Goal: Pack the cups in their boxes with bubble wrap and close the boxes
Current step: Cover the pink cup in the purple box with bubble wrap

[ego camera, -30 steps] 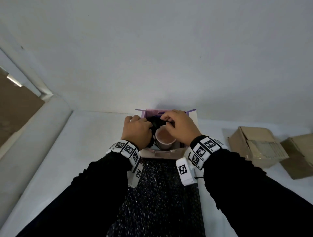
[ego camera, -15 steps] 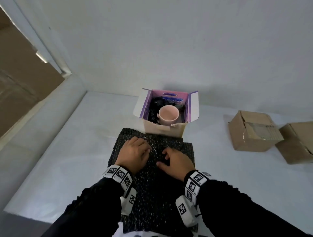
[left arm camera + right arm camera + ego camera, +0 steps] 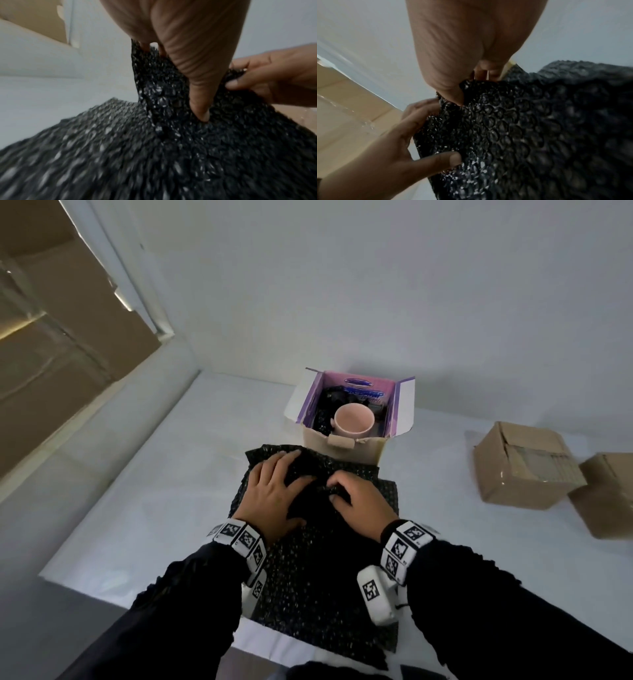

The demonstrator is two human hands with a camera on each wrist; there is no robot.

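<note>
Both hands have now bunched the black bubble wrap (image 3: 318, 559) up. The left hand (image 3: 274, 498) and right hand (image 3: 359, 505) pinch its glossy, crumpled edge just before the open box (image 3: 342, 440).

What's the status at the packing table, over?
Left hand and right hand both grip the black bubble wrap. Pink cup sits in the open box, unclosed. Nothing blocking.

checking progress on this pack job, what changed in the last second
Both hands left the open box and came back toward the person onto the black bubble wrap. The left hand and right hand now pinch and bunch its far edge, lifting a fold. The pink cup stayed in the box, flaps open; the two brown boxes stayed put.
</note>
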